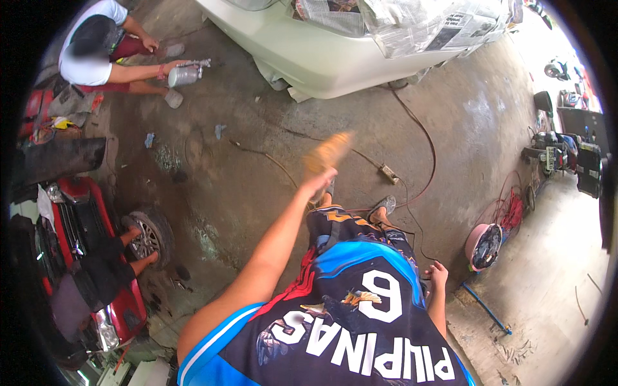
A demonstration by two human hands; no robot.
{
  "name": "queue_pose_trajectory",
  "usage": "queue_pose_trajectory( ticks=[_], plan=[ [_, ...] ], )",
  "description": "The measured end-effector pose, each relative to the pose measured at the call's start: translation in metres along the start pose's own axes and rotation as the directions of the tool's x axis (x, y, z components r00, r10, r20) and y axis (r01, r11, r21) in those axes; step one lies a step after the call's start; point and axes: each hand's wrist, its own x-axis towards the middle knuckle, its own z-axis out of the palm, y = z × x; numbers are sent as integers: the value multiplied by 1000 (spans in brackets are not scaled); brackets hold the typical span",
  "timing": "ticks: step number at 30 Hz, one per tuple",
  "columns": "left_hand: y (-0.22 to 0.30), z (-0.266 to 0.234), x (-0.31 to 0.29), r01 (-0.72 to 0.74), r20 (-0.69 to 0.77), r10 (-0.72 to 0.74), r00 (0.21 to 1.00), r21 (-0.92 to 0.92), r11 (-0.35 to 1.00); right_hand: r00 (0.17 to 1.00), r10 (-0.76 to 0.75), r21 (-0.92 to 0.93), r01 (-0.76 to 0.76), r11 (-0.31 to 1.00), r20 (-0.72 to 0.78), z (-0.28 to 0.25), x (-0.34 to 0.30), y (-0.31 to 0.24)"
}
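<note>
Item: our left hand (320, 182) pinches a blurred, flat tan sheet (329, 152), raised over the rough stained concrete floor (257, 174). Our right hand (438, 275) hangs loosely curled, empty, at our hip.

Just past the left fingers (320, 182) blurs an orange-tan pad (329, 152). Beyond it stands a cream-white car (322, 55) masked with grey-printed newspaper (412, 22); far left, a red car (96, 257); floor (257, 161) mottled grey-brown.
</note>
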Motion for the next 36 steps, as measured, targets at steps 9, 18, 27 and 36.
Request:
queue_pose_trajectory(
  ticks=[9, 18, 27, 36],
  plan=[
    [-50, -45, -9, 128, -341, -215, 915, -259, 957, 998, -17, 123, 24, 992, -53, 11, -9, 7],
    [-123, -168, -182, 282, -413, -482, 773, -458, 843, 924, -304, 349, 370, 861, -231, 21, -21, -38],
    [-151, -103, -324, 271, -474, -519, 711, -497, 825, 870, -491, 107, 485, 868, 43, -48, -122, -123],
    [-197, -87, -446, -3, -502, -411, 761, -636, 771, 649, -748, 396, 729, 559, -138, -55, -228, -137]
  ],
)
